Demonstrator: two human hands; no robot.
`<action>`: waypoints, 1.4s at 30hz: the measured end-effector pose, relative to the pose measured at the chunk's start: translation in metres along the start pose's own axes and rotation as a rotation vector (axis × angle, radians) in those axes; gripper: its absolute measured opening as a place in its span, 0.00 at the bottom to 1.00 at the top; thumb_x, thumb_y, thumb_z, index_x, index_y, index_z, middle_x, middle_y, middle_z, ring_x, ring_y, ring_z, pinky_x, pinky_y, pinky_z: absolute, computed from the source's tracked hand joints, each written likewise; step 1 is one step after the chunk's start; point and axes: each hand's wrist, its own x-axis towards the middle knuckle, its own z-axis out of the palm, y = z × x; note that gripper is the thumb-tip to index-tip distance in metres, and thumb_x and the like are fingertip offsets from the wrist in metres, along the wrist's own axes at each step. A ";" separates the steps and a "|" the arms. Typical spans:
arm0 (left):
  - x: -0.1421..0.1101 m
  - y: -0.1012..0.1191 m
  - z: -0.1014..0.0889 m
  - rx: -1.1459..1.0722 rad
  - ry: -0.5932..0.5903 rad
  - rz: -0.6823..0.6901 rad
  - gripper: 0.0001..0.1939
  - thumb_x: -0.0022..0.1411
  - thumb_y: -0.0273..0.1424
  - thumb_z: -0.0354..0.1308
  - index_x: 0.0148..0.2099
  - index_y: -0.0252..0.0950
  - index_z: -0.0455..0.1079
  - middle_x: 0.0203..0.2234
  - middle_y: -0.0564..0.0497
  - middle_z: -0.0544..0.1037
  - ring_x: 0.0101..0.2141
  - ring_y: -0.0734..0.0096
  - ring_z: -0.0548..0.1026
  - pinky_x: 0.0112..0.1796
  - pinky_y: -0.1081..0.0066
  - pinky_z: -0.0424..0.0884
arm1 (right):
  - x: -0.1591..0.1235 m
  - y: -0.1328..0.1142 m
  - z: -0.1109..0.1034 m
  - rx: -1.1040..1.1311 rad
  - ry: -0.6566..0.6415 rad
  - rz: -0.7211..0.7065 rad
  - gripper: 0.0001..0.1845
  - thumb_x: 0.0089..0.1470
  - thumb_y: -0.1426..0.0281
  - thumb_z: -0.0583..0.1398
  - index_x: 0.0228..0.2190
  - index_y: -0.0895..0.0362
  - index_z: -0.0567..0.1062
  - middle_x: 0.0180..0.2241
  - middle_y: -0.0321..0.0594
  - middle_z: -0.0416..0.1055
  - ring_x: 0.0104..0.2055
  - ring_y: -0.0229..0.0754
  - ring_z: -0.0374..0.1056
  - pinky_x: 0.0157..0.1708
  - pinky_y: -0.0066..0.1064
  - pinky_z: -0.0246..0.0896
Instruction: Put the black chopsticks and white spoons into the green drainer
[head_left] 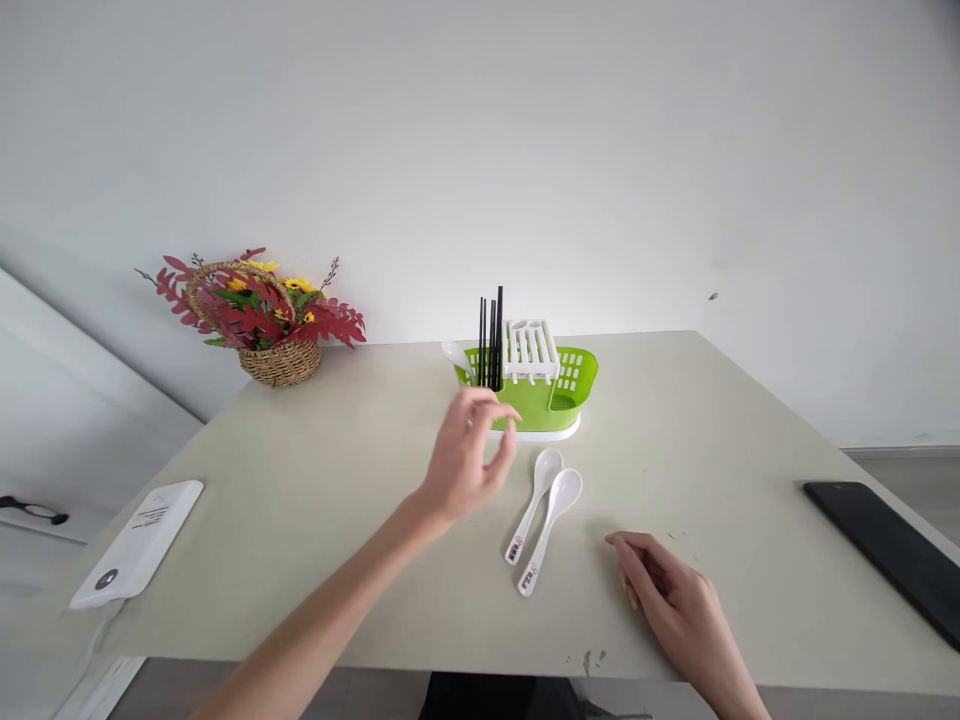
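Note:
My left hand (466,455) hovers in front of the green cutlery holder (536,408), fingers bent and a gap between thumb and fingertips, with nothing in it. The holder has a white slotted rack (529,350) on top. Black chopsticks (490,345) stand upright in its left part, and one white spoon (454,354) leans at the left end. Two more white spoons, a left one (537,495) and a right one (556,508), lie side by side below my left hand. To their right, my right hand (675,600) rests on the table, fingers curled in and nothing visible in them.
A wicker basket (281,363) of red and yellow flowers stands at the back left. A white power bank (142,540) with a cable lies at the left edge of the pale table (337,480). On the right lies a black phone (885,545). A wall rises behind.

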 end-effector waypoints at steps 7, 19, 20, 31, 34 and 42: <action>-0.034 0.039 0.052 0.175 -0.631 -0.204 0.14 0.70 0.38 0.59 0.53 0.38 0.66 0.47 0.46 0.75 0.38 0.61 0.79 0.37 0.63 0.75 | 0.000 -0.004 0.004 0.035 0.061 -0.064 0.28 0.63 0.44 0.54 0.42 0.53 0.80 0.21 0.33 0.64 0.23 0.39 0.60 0.24 0.28 0.56; -0.025 0.073 0.084 0.359 -0.870 -0.182 0.09 0.71 0.28 0.53 0.51 0.33 0.69 0.42 0.43 0.78 0.37 0.58 0.81 0.32 0.65 0.72 | 0.003 0.002 0.000 0.050 -0.012 -0.065 0.26 0.65 0.47 0.54 0.46 0.54 0.79 0.22 0.33 0.65 0.25 0.39 0.61 0.26 0.28 0.58; -0.026 0.073 0.085 0.338 -0.869 -0.183 0.09 0.71 0.28 0.52 0.50 0.34 0.69 0.42 0.43 0.78 0.37 0.58 0.81 0.32 0.66 0.72 | 0.003 0.002 0.000 0.049 -0.012 -0.065 0.26 0.65 0.47 0.54 0.46 0.54 0.79 0.23 0.33 0.65 0.25 0.39 0.61 0.26 0.28 0.58; -0.029 0.039 0.047 -0.296 -0.463 -0.514 0.12 0.70 0.42 0.57 0.42 0.40 0.76 0.38 0.50 0.85 0.33 0.64 0.82 0.35 0.68 0.74 | 0.000 -0.005 0.003 0.023 0.064 -0.094 0.29 0.63 0.43 0.54 0.40 0.54 0.80 0.20 0.33 0.63 0.23 0.40 0.60 0.24 0.29 0.56; -0.016 0.016 0.017 -0.430 -0.207 -0.616 0.16 0.70 0.46 0.58 0.43 0.38 0.75 0.33 0.50 0.83 0.26 0.69 0.79 0.27 0.71 0.73 | -0.001 -0.003 0.004 0.019 0.063 -0.079 0.28 0.62 0.43 0.54 0.40 0.53 0.80 0.20 0.32 0.64 0.23 0.40 0.60 0.25 0.29 0.56; 0.042 -0.038 -0.066 -0.355 0.456 -0.404 0.18 0.70 0.46 0.60 0.49 0.38 0.67 0.40 0.49 0.78 0.27 0.74 0.79 0.34 0.69 0.80 | -0.001 0.002 0.000 -0.016 -0.011 -0.051 0.28 0.63 0.45 0.55 0.44 0.53 0.80 0.21 0.32 0.66 0.24 0.39 0.63 0.26 0.28 0.59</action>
